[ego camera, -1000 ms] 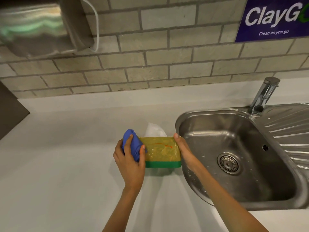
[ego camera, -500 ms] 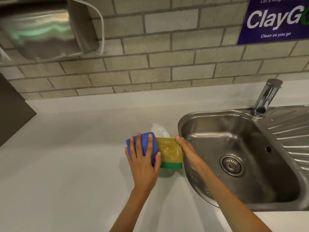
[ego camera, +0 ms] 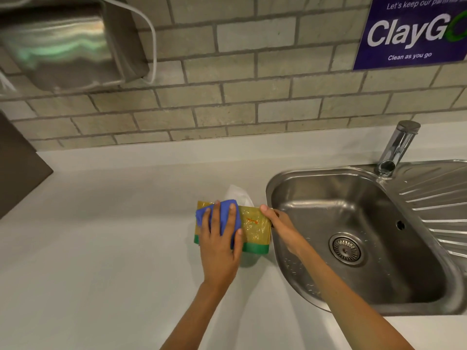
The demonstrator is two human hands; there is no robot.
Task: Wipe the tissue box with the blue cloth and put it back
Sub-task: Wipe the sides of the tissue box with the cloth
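Box: the tissue box (ego camera: 254, 224) lies on the white tabletop (ego camera: 101, 248), just left of the sink (ego camera: 353, 223); yellow wrapper face up, green band along its near edge.
Tissue: a white tissue (ego camera: 238, 194) sticks out at the far side of the box.
Cloth: the blue cloth (ego camera: 222, 215) lies bunched on the left half of the box's top face, under the fingers.
Left hand: the left hand (ego camera: 219, 246) lies flat on the cloth, fingers spread, pressing it down on the box; the thumb points to the right.
Right hand: the right hand (ego camera: 280, 227) touches the box's right end, its thumb at the top far corner; the other fingers are hidden behind the box, so I cannot tell how far they curl. The forearm crosses over the sink's near left rim.
Sink: steel, with a drain (ego camera: 346, 248) in the basin, a ribbed drainboard to the right and a tap (ego camera: 396, 150) at the back.
Wall: grey brick, with a steel dispenser (ego camera: 63, 46) at top left and a blue sign (ego camera: 414, 31) reading "ClayGo, Clean as you go" at top right.
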